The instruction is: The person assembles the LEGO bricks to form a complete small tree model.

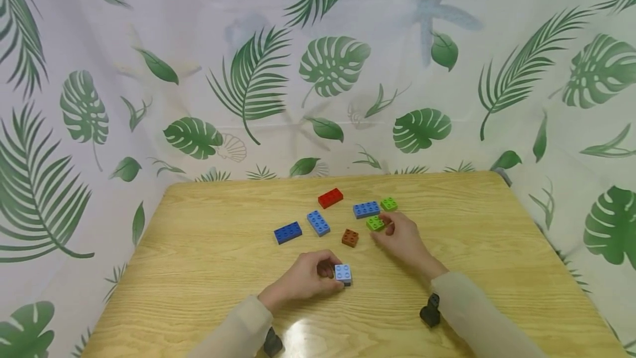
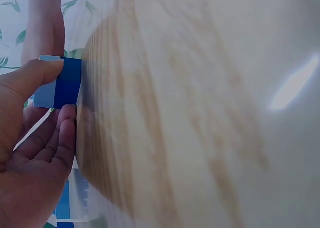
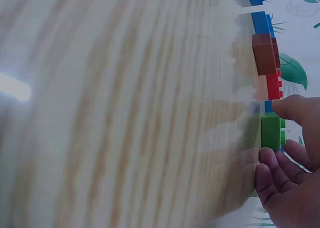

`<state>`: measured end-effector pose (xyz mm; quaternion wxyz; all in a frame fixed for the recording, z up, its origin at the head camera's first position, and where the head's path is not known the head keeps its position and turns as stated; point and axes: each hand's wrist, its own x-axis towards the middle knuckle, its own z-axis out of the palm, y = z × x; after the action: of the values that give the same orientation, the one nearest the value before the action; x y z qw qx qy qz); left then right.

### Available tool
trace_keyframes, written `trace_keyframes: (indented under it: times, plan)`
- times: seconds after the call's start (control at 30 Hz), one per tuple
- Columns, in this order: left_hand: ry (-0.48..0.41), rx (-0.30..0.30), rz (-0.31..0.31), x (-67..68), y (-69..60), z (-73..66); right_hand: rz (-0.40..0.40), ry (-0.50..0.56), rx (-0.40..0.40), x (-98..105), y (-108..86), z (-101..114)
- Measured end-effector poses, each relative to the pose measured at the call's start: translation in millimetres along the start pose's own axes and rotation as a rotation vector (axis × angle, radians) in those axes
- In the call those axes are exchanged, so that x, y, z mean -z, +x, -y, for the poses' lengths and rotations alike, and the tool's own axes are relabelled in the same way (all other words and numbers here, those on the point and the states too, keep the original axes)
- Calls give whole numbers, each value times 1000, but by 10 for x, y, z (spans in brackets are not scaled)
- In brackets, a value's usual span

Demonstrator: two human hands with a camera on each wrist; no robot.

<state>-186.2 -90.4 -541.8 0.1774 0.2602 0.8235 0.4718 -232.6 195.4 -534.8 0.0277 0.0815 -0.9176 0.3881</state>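
In the head view my left hand (image 1: 309, 276) pinches a light blue toy building brick (image 1: 343, 273) low over the near middle of the table. The left wrist view shows this brick joined to a dark blue brick (image 2: 68, 82), which faces the tabletop, with the thumb pressed on the pair's side. Farther off to the right, my right hand (image 1: 401, 238) has its thumb and fingers around a lime green brick (image 1: 375, 224) on the table. In the right wrist view that green brick (image 3: 271, 130) sits between thumb and fingertips.
Near the right hand lie a medium blue brick (image 1: 366, 210), a second green brick (image 1: 389, 204) and a brown brick (image 1: 350, 237). A red brick (image 1: 330, 198), another medium blue brick (image 1: 318, 223) and a dark blue brick (image 1: 287, 232) lie farther left on the wooden table (image 1: 208, 236).
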Motion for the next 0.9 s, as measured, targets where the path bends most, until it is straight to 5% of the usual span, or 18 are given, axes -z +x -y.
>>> trace_keyframes:
  times: [0.9]
  plan:
    - [-12,4,-2,-11,5,15,-20,-3,-7,-29,39,17]
